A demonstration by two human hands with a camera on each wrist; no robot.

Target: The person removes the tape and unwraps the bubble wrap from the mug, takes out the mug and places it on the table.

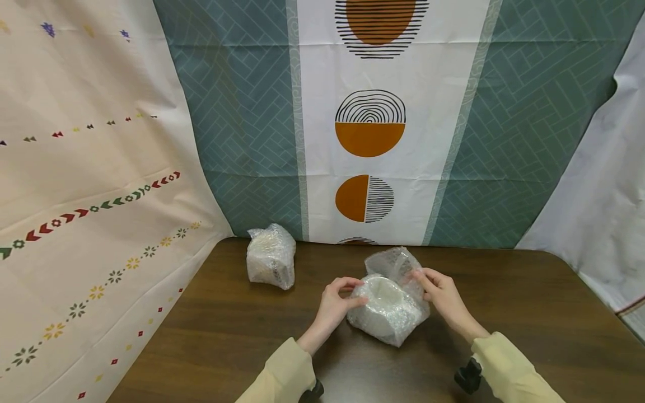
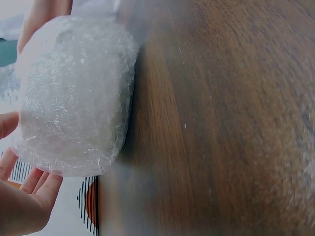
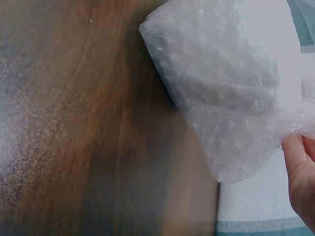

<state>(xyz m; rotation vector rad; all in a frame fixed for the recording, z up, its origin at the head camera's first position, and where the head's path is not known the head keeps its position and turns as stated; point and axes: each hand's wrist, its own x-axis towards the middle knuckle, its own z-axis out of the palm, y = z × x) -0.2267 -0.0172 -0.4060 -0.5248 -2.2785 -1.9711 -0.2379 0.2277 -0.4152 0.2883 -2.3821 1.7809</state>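
A white, round-rimmed item in bubble wrap, perhaps a bowl, forms a bundle on the table in the head view. My left hand holds its left side, thumb on the near part of the rim and fingers on the far part. At the back right, a loose bubble wrap flap stands up from the bundle. My right hand pinches this flap between thumb and fingers. The left wrist view shows the left hand's fingers against the wrapped bundle. What lies under the wrap is blurred.
A second bubble-wrapped bundle stands at the back left of the brown wooden table. A patterned cloth hangs behind the table's back edge. Pale cloths hang along the left and right sides.
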